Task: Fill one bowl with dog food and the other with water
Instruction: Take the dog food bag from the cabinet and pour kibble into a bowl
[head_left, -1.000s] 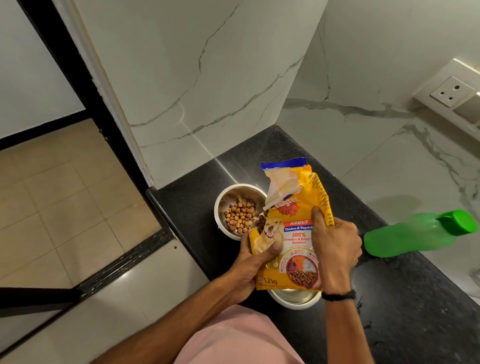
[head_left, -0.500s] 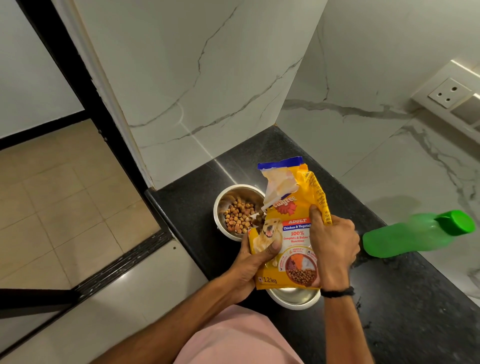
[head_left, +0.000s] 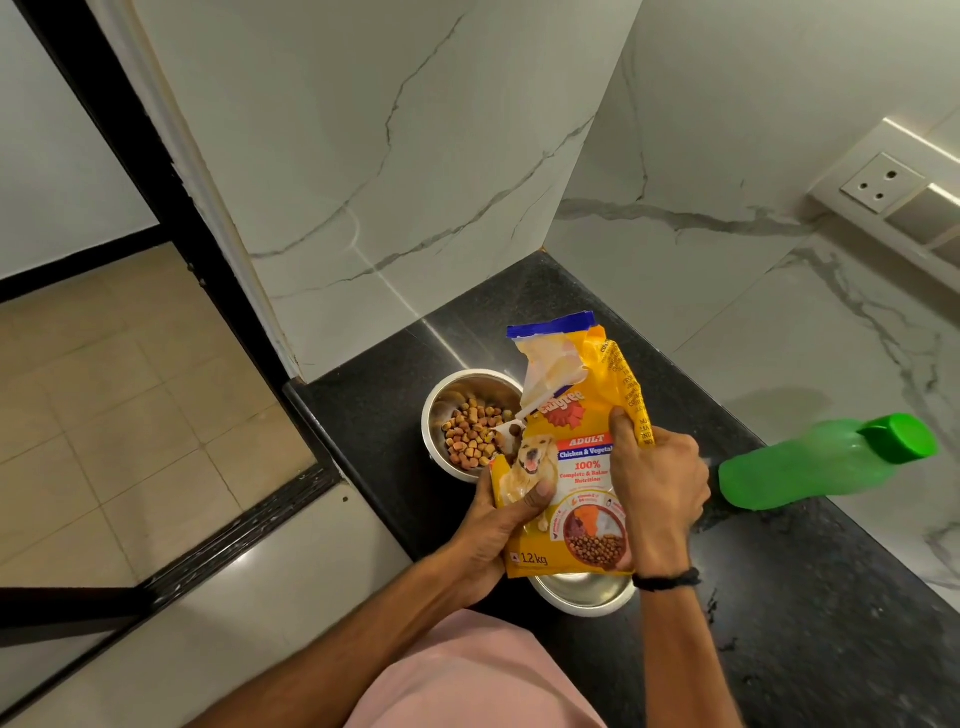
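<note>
Head view: your left hand (head_left: 498, 530) pinches the dog food bag (head_left: 576, 467) at its lower left edge. Your right hand (head_left: 654, 483) grips the right side, fingers curled round it. Kibble (head_left: 472, 436) lies in the far steel bowl (head_left: 431, 410), just beyond the bag. Hold the torn mouth over that bowl and tilt slowly. The near steel bowl (head_left: 582, 597) sits partly hidden under the bag. Avoid the green bottle (head_left: 810, 462) on the black countertop (head_left: 779, 597) to your right.

White marble-veined walls (head_left: 389, 156) meet in a corner above a black speckled countertop (head_left: 805, 597), a wall socket (head_left: 880, 183) sits at right, and beige floor tiles (head_left: 130, 389) lie beyond what looks like a black door frame (head_left: 171, 208).
</note>
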